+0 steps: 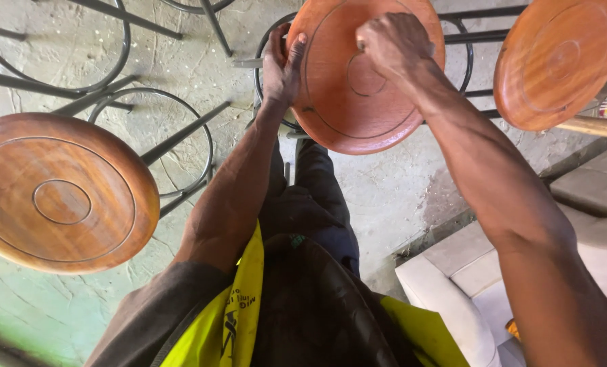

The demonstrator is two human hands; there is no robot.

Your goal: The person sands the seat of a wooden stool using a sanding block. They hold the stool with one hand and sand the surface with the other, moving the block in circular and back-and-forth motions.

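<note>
Fingers (296, 51) on round wood seat (358, 102), cracked concrete floor (398, 197) w/ stools.

Cracked concrete floor (398, 197) under stools (59, 190)

Left hand (281, 66) grips the edge of a round wooden stool seat (358, 102), right hand (393, 42) is closed in a fist pressing on its top near the middle. 2 more wooden seats, one at left (59, 194), one at right (558, 61). Bare metal stool frames (150, 132) stand on the concrete floor (391, 190).
</note>
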